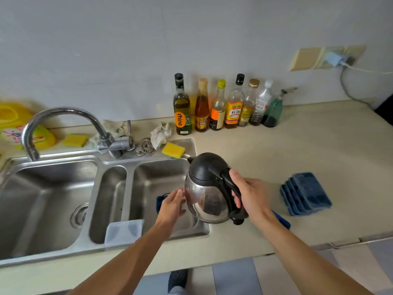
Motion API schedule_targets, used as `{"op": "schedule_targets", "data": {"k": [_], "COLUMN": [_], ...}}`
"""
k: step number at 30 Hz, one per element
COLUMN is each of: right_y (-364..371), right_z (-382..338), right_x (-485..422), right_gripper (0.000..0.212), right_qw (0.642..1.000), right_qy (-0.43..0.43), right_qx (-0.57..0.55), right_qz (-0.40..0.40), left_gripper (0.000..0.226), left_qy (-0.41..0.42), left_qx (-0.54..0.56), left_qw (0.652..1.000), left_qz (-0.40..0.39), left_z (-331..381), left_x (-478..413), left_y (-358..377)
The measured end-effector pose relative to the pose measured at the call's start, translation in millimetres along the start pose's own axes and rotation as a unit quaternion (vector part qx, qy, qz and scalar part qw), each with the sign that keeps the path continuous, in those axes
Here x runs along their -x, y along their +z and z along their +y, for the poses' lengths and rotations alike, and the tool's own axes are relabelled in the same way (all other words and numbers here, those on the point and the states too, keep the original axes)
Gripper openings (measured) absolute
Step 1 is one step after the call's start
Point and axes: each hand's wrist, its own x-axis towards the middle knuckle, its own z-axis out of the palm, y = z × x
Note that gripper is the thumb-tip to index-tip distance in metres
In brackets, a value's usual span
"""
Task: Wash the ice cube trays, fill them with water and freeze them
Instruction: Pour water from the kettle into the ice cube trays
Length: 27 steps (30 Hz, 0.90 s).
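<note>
My right grip (248, 196) is clamped on the kettle (204, 201) by its handle. My left grip (172, 206), fingers straight, steadies its side. The ice tray (160, 202) lies beneath, across the right rim of the sink (200, 231). The spare trays (306, 193) are stacked further right on the tabletop (276, 150). I judge a hasty tilt would flood past the tray.

Kettle (207, 188) hangs over the right rim of the sink (187, 233), with both hands on it.

- Right of kettle: bare surface (319, 145) runs up to a stack of blue ice cube trays (306, 193), leaving an open lane between.
- Behind kettle: yellow sponge (173, 150) on the sink rim. A row of bottles (225, 105) lines the wall.
- Left of kettle: right basin is open from above. Farther left, the faucet (63, 124) arches toward the left basin.
- Front-left of kettle: clear tray (123, 231) sits at the sink's front rim.
- Under kettle: blue tray (282, 221), mostly hidden.
</note>
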Motion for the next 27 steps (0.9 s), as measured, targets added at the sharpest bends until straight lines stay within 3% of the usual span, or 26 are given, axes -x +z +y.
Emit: {"op": "schedule_targets", "data": {"k": [7, 16, 27], "right_y": [17.7, 63.5, 109.2], "right_z": [-17.7, -48.3, -61.4], "right_x": [14.7, 10.7, 5.8], "right_gripper": [0.065, 0.056, 0.058], "right_qw": [0.998, 0.994, 0.984], "right_qy": [0.023, 0.057, 0.100], "right_qx": [0.020, 0.079, 0.138], "right_qz": [-0.049, -0.053, -0.052], "left_gripper": [0.051, 0.056, 0.051], "left_qy": [-0.038, -0.126, -0.134], "left_qx": [0.047, 0.051, 0.073], "left_qw": [0.998, 0.987, 0.981], "left_qz": [-0.012, -0.080, -0.121], "left_z": [-9.2, -14.3, -14.7], "left_x": [35.7, 25.9, 18.5], "left_y": [-18.2, -61.4, -95.1]}}
